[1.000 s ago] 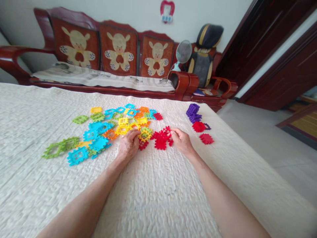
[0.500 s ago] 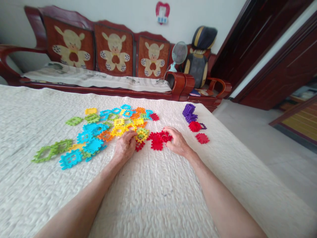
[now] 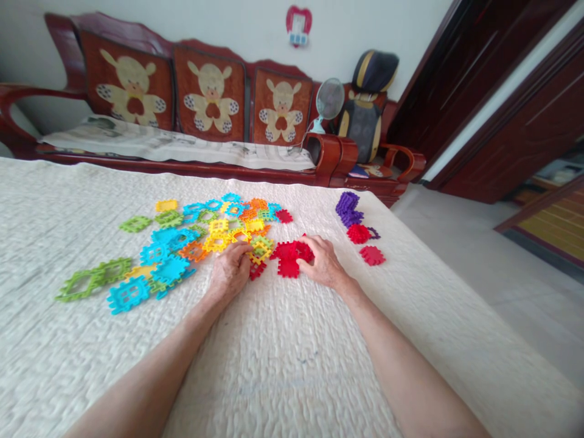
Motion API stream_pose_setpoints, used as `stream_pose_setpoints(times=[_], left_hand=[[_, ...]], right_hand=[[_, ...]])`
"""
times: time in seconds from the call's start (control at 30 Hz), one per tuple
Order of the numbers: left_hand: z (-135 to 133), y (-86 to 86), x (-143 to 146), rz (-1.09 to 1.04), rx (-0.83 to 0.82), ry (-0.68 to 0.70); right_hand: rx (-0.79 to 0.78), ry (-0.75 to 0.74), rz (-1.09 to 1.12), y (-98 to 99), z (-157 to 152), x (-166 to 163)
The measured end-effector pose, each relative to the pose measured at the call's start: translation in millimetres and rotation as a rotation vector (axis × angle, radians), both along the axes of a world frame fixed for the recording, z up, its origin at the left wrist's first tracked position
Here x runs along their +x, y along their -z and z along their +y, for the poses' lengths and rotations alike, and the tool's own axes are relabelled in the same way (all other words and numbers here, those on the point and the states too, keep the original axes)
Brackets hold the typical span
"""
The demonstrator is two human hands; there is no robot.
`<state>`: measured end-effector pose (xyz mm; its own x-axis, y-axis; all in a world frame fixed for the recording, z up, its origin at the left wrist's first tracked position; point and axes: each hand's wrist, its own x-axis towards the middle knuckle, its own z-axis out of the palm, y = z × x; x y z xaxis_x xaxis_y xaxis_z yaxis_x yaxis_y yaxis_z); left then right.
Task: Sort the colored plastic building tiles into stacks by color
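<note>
A heap of flat plastic interlocking tiles (image 3: 201,234) in blue, green, yellow and orange lies on a white quilted cover (image 3: 283,359). My left hand (image 3: 231,271) rests curled at the heap's right edge, fingertips on a yellow tile (image 3: 261,247), with a small red tile (image 3: 256,271) beside it. My right hand (image 3: 321,261) presses its closed fingers on a cluster of red tiles (image 3: 286,257). To the right lie a stack of purple tiles (image 3: 348,208), a red stack (image 3: 358,233) and a single red tile (image 3: 372,255).
A dark wooden bench (image 3: 328,158) with bear-print cushions (image 3: 212,98) runs along the far edge of the cover. A small fan (image 3: 330,100) and a backpack (image 3: 367,115) sit at its right end. The cover's right edge drops to a grey floor (image 3: 502,292).
My right hand has slid a little left onto the red cluster. The view shifted slightly left. My left hand has stayed at the heap's edge.
</note>
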<state>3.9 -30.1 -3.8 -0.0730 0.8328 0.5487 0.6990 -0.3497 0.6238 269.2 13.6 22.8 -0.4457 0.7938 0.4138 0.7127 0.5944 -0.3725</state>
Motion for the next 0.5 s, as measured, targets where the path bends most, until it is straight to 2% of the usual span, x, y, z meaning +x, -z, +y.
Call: stream_pose_setpoints(times=[0.13, 0.27, 0.5], left_hand=[[-0.4, 0.2, -0.2, 0.006, -0.023, -0.007], [-0.4, 0.1, -0.1, 0.005, -0.017, 0.005], [0.3, 0.3, 0.4, -0.002, -0.003, 0.006]], right_hand=[[0.076, 0.092, -0.037, -2.3, -3.4, -2.9], [0.046, 0.155, -0.090, -6.2, -6.8, -1.0], [-0.051, -0.167, -0.035, -4.3, -4.4, 11.5]])
